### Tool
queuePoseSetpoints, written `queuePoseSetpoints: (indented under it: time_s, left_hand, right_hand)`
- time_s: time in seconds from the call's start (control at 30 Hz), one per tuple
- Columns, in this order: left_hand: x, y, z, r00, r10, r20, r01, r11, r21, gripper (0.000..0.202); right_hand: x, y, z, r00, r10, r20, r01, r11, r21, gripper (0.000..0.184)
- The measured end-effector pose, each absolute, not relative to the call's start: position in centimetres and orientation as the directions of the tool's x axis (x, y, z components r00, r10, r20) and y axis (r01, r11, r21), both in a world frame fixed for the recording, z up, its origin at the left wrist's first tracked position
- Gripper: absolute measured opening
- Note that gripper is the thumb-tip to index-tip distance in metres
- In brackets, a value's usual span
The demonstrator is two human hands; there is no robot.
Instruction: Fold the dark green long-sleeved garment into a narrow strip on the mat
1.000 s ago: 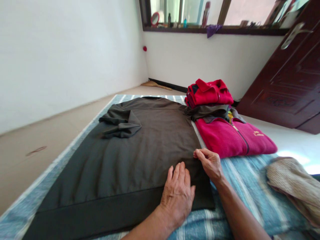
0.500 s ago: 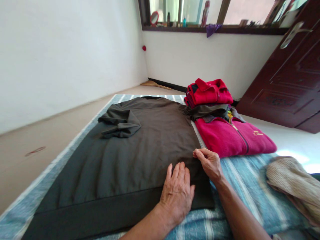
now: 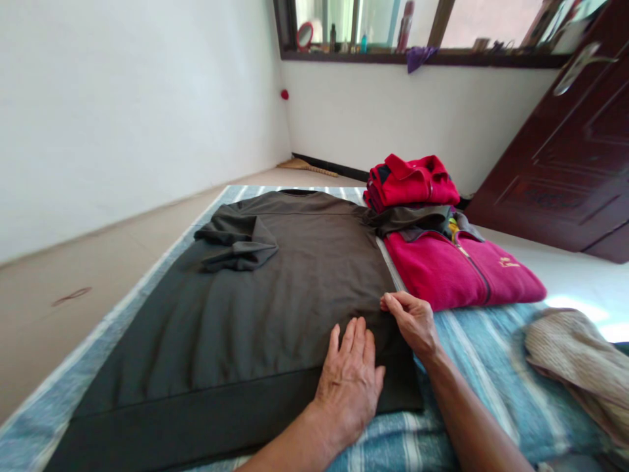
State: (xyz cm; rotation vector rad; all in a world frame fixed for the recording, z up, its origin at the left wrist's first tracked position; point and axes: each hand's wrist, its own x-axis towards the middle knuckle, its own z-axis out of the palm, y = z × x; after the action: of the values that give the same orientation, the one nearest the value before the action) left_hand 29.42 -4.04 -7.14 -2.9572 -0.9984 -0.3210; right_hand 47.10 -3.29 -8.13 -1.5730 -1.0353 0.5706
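A dark grey-green long-sleeved top [image 3: 289, 295] lies spread on a blue striped bed sheet [image 3: 472, 367], its collar at the far end and its hem toward me. Its left sleeve is folded over the body; the right sleeve stretches out onto the clothes beside it. My left hand [image 3: 351, 380] rests flat on the cloth near the hem, fingers extended. At the top's right side edge, my right hand [image 3: 413, 321] pinches the fabric between thumb and fingers.
Right of the top lies a folded magenta zip jacket [image 3: 442, 269], with folded red clothes [image 3: 413, 183] behind it. A beige knitted garment [image 3: 580, 360] sits at the right edge. Beyond are a dark red door [image 3: 560, 164] and a windowsill [image 3: 373, 58] holding small items.
Both hands stay in almost the same place on the top. The whole view has shifted very slightly; nothing was picked up or released.
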Motion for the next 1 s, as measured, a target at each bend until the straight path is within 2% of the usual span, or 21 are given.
queuePoseSetpoints:
  time_s: [0.57,1.0]
  left_hand:
    - [29.29,-4.18,-7.55,0.784,0.585,0.208,0.588,-0.807,0.054,0.052]
    - [29.40,-4.02,-6.90,0.791,0.589,0.165,0.586,-0.807,0.071,0.054]
  right_hand:
    - [47.11,-3.29,-8.17,0.506,0.846,0.167,0.336,-0.016,-0.942,0.038]
    - [47.02,-3.35,-7.88,0.499,0.846,0.186,0.355,-0.004,-0.935,0.038]
